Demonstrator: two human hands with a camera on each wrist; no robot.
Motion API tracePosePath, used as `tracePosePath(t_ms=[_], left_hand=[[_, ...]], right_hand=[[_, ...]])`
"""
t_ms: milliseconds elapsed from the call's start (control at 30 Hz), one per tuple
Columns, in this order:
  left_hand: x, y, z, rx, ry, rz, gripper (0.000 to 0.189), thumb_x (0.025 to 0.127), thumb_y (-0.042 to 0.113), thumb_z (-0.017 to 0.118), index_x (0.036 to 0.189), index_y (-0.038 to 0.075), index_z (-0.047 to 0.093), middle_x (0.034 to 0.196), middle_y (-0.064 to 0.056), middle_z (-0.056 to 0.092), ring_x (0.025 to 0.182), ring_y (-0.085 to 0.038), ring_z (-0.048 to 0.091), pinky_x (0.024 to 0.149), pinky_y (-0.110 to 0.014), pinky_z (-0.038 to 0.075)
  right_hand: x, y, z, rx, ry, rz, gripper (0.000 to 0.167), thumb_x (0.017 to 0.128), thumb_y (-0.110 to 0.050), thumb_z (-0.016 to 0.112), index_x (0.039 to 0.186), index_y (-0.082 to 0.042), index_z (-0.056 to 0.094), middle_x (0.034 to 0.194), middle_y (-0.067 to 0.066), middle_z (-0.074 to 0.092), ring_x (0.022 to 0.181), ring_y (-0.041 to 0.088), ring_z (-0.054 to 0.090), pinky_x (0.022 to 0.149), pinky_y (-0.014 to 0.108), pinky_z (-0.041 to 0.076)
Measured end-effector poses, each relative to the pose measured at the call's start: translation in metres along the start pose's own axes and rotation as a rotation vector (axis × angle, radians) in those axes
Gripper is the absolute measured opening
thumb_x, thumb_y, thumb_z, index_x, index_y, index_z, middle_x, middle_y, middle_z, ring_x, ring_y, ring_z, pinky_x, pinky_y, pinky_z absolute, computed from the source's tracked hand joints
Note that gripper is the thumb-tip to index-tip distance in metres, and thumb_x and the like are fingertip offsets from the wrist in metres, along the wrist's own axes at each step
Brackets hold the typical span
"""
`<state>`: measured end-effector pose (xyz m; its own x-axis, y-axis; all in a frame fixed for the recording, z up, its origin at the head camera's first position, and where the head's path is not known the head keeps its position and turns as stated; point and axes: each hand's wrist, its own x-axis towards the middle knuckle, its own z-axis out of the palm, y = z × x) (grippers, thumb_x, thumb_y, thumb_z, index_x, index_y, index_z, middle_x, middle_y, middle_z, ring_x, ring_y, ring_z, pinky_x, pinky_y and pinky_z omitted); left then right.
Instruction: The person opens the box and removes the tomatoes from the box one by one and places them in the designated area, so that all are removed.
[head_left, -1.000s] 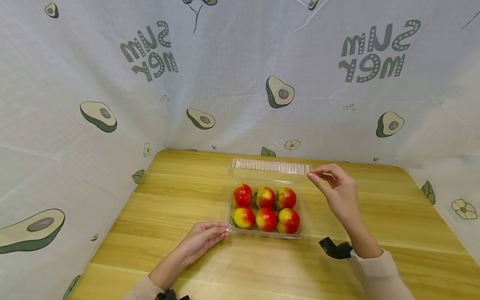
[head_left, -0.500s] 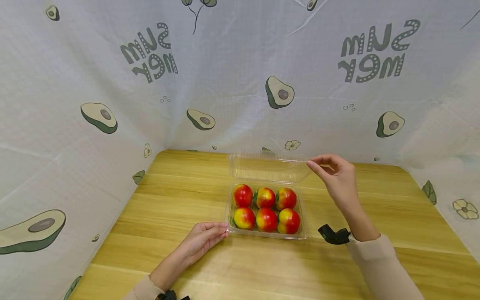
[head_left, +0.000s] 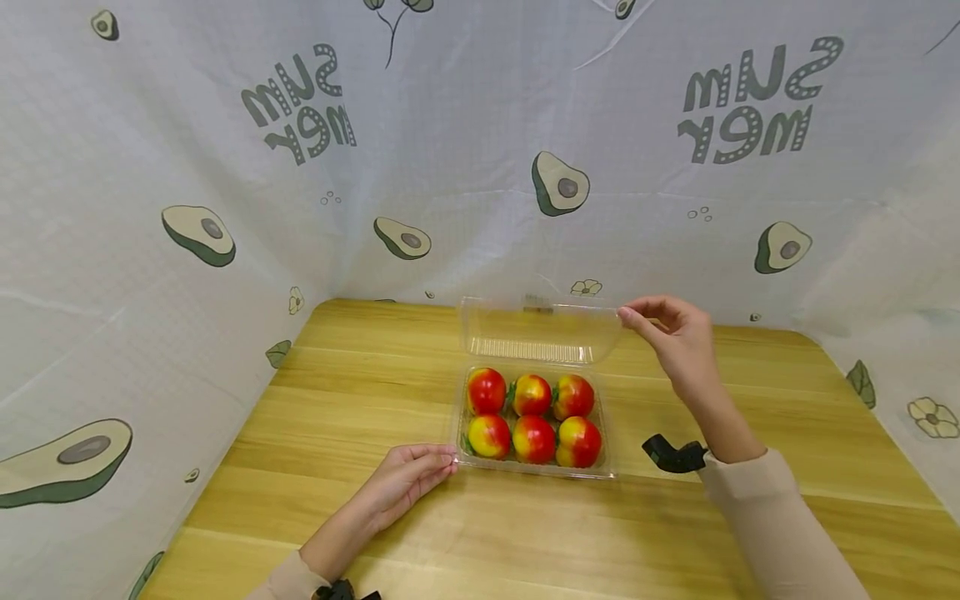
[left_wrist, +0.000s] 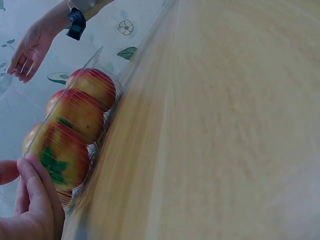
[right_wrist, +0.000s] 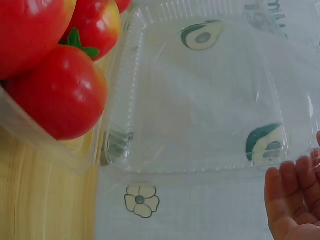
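A clear plastic clamshell container (head_left: 536, 472) sits on the table with its lid (head_left: 536, 329) up at the back. Inside lie two rows of red-and-yellow round fruits (head_left: 489, 437) with green leaves. The left hand (head_left: 412, 482) pinches the container's front left corner between thumb and fingers. In the left wrist view, that hand's fingertips (left_wrist: 32, 167) lie against the rim beside the nearest fruit. At the lid's upper right corner, the right hand (head_left: 675, 337) pinches the edge between thumb and index finger. The right wrist view shows the lid (right_wrist: 200, 100) spread beside the fruits.
The wooden table (head_left: 337, 392) extends around the container on every side. A pale cloth (head_left: 465, 150) printed with avocados hangs behind and at both sides. Black wrist straps (head_left: 675, 455) with cameras sit on the forearms.
The right hand has moved up and away with the lid's corner. The lid's outer edge stands higher in the head view, showing more of its panel. The left hand stays put.
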<state>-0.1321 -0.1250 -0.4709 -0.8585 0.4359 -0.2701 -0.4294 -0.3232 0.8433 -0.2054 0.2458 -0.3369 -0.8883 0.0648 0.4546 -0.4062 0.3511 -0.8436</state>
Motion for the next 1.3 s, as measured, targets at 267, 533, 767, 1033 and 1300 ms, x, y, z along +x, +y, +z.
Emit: tracePosePath(t_ms=[267, 533, 767, 1033, 1300], left_hand=[[0.000, 0.000, 0.000, -0.007, -0.004, -0.001, 0.025, 0.097, -0.005, 0.055, 0.119, -0.016, 0.060, 0.108, -0.012, 0.069, 0.099, -0.016, 0.068, 0.094, -0.026, 0.052], [0.001, -0.001, 0.000, -0.007, 0.000, -0.002, 0.025, 0.097, -0.005, 0.056, 0.119, -0.016, 0.061, 0.108, -0.012, 0.069, 0.098, -0.016, 0.068, 0.094, -0.026, 0.052], [0.001, -0.002, -0.001, -0.012, 0.003, 0.001, 0.025, 0.097, -0.005, 0.056, 0.118, -0.016, 0.060, 0.107, -0.012, 0.069, 0.097, -0.015, 0.068, 0.094, -0.025, 0.052], [0.001, -0.004, -0.001, -0.018, 0.023, -0.008, 0.027, 0.097, -0.006, 0.054, 0.121, -0.018, 0.058, 0.105, -0.012, 0.069, 0.097, -0.015, 0.068, 0.094, -0.025, 0.052], [0.002, -0.003, -0.001, -0.011, 0.015, -0.006, 0.027, 0.097, -0.005, 0.055, 0.121, -0.018, 0.058, 0.106, -0.012, 0.069, 0.097, -0.015, 0.068, 0.094, -0.025, 0.052]], right_hand=[[0.014, 0.008, -0.003, 0.045, -0.010, 0.033, 0.024, 0.094, -0.011, 0.071, 0.106, 0.009, 0.068, 0.087, -0.002, 0.071, 0.080, 0.012, 0.067, 0.084, 0.015, 0.052], [0.026, 0.011, -0.001, 0.169, -0.016, 0.056, 0.021, 0.092, -0.010, 0.072, 0.103, 0.008, 0.068, 0.086, 0.003, 0.071, 0.075, 0.014, 0.068, 0.079, 0.017, 0.055], [0.035, 0.016, -0.001, 0.335, -0.013, 0.107, 0.016, 0.089, -0.005, 0.074, 0.100, 0.006, 0.069, 0.088, 0.009, 0.071, 0.076, 0.018, 0.070, 0.075, 0.025, 0.059], [0.045, 0.023, 0.001, 0.434, -0.060, 0.168, 0.017, 0.089, -0.005, 0.073, 0.103, 0.004, 0.070, 0.091, 0.007, 0.071, 0.080, 0.018, 0.070, 0.078, 0.027, 0.059], [0.055, 0.028, -0.001, 0.507, -0.091, 0.246, 0.021, 0.091, -0.008, 0.072, 0.108, 0.005, 0.067, 0.096, 0.005, 0.067, 0.083, 0.017, 0.068, 0.081, 0.026, 0.058]])
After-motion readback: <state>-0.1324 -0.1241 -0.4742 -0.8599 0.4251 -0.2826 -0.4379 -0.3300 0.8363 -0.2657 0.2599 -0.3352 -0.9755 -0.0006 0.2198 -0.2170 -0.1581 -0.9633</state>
